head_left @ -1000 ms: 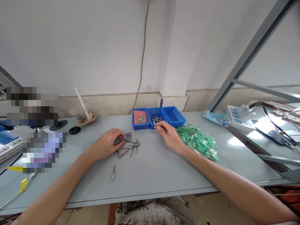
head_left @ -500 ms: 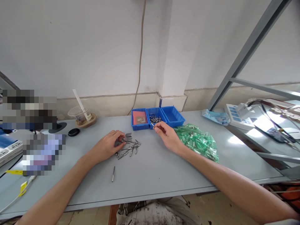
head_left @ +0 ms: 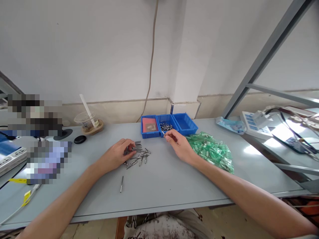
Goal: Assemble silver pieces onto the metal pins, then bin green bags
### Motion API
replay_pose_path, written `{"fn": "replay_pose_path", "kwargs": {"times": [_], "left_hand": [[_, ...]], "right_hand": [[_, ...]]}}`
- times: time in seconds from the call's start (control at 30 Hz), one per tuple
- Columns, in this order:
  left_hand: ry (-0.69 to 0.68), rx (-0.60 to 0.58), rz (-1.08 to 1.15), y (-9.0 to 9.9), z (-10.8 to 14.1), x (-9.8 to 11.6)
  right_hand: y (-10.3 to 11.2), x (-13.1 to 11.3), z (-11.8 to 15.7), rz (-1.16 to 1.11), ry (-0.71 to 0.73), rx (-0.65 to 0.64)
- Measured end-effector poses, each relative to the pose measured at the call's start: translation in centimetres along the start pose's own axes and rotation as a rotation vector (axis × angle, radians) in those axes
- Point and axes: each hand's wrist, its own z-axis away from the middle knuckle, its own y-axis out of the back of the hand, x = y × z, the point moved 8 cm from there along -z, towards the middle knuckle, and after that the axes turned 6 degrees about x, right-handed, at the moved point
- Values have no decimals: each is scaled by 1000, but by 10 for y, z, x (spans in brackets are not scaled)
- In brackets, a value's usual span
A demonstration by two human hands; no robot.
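My left hand point(head_left: 120, 152) is curled around the left side of a pile of slim metal pins point(head_left: 141, 155) on the grey table, its fingers closed on several of them. One more pin point(head_left: 122, 184) lies apart, nearer the table's front edge. Just in front of the middle blue bin point(head_left: 175, 125), my right hand point(head_left: 178, 143) pinches a small metal pin point(head_left: 163, 132) between thumb and forefinger. Many pins lie in that bin. The left blue bin point(head_left: 150, 135) holds a reddish piece and a small bag; the right blue bin point(head_left: 184, 124) shows a bare bottom.
Green plastic bags point(head_left: 213, 151) lie beside my right forearm. Farther right are a blue packet point(head_left: 231, 125) and a power strip point(head_left: 255, 124). A cup with a straw point(head_left: 86, 121) and a round black object point(head_left: 80, 139) stand at the back left.
The whole view has shifted slightly, so things appear a little farther right. Both hands keep nearly the same places and grips.
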Motion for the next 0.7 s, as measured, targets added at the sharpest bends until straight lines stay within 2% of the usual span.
{"fn": "replay_pose_path", "kwargs": {"times": [0.2, 0.47, 0.7], "left_hand": [[0, -11, 39, 0, -1, -2], [-78, 36, -35, 9, -2, 0], [-142, 31, -60, 6, -5, 6]], "right_hand": [[-1, 1, 0, 2, 1, -5], [-1, 0, 2, 17, 4, -12], [-2, -2, 4, 9, 7, -26]]}}
